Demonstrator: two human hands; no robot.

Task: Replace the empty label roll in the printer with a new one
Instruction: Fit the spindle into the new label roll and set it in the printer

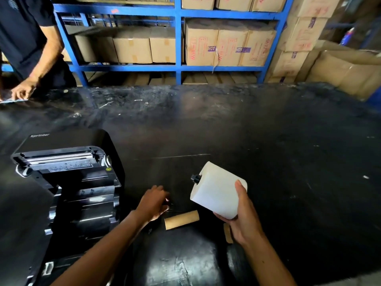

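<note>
My right hand [243,219] grips a full white label roll [216,190], held tilted above the black table [268,151]. A black spindle end [195,178] sticks out of the roll's core on the left. An empty brown cardboard core [181,219] lies on the table between my hands. My left hand [153,203] rests low on the table just left of that core, fingers curled over a small dark part that I cannot make out. The black label printer [68,182] stands at the left with its lid open and its roll bay showing.
Another person's hand [22,90] rests on a sheet at the table's far left corner. Blue shelving [177,67] stacked with cardboard boxes [228,44] runs behind the table. More boxes are piled at the far right. A small brown cardboard piece [227,233] lies under my right wrist.
</note>
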